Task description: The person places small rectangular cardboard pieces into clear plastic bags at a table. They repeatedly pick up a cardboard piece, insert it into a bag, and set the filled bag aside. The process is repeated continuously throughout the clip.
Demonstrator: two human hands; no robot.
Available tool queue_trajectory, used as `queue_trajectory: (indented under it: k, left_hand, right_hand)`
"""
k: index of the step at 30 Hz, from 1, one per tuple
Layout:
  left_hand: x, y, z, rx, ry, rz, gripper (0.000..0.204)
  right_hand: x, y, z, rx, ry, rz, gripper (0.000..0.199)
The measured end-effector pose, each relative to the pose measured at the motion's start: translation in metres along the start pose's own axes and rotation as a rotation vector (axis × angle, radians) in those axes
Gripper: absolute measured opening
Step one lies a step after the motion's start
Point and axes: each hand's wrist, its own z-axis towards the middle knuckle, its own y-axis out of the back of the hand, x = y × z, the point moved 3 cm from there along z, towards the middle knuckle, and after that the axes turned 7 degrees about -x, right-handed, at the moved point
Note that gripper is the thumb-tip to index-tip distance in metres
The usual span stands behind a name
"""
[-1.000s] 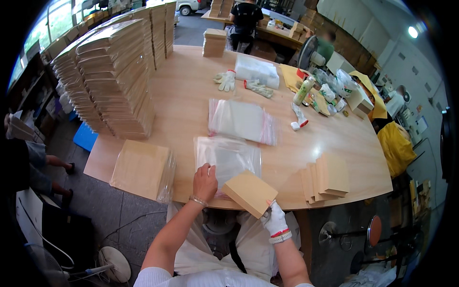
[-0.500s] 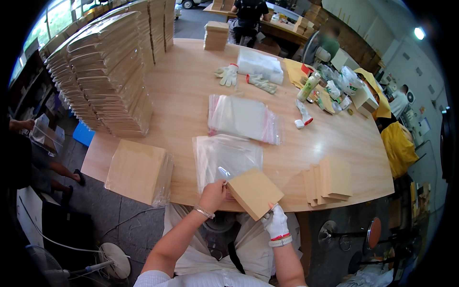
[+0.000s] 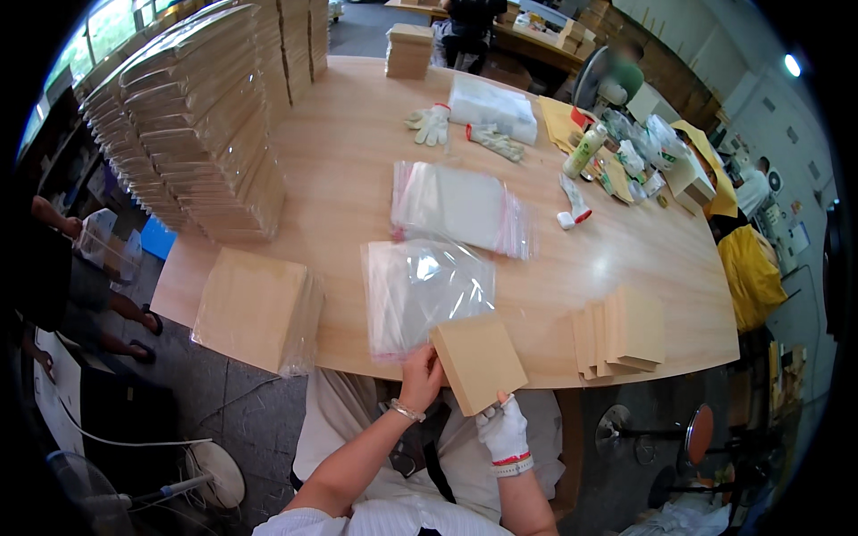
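Presently, tan cardboard box [image 3: 480, 364] held tilted at the near edge of the table [image 3: 331, 205]. Right hand [image 3: 503, 431], white-gloved, grips its lower end, thumb on the upper face. Left hand [image 3: 421, 377], bare, curled against the box's left side; fingertips hidden, so cannot tell how firmly it grips. Clear plastic bags [image 3: 416, 290] just beyond, partly covered by the box. Leaning tan boxes [image 3: 636, 329] to the right; wrapped block [image 3: 246, 308] at left.

The person wears a short-sleeved white shirt [image 3: 384, 520] and pale trousers [image 3: 332, 415], with a black strap [image 3: 437, 472] over them. The left hand [image 3: 422, 375] is bare, with a light bracelet [image 3: 407, 410]; the right hand [image 3: 505, 429] has a white glove [image 3: 508, 439], red-edged, and a whitish wristband [image 3: 513, 468].
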Motion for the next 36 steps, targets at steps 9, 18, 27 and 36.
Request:
queue_trajectory:
  k: [9,18,27,36]
  left_hand:
    - [-0.014,0.003,-0.025,-0.033,0.063,-0.323,0.018]
    - [0.0,-0.009,-0.085,0.187,-0.005,-0.254,0.018]
    - [0.033,-0.022,-0.121,0.298,0.091,-0.302,0.021]
    - [0.055,-0.03,-0.132,0.329,0.064,-0.225,0.016]
  right_hand:
    - [-0.005,-0.006,-0.013,-0.006,0.013,0.001,0.01]
    - [-0.022,0.02,-0.072,0.005,0.17,-0.204,0.02]
    - [-0.045,0.062,-0.063,-0.115,0.169,-0.143,0.017]
    - [-0.049,0.055,-0.043,-0.163,0.172,-0.167,0.01]
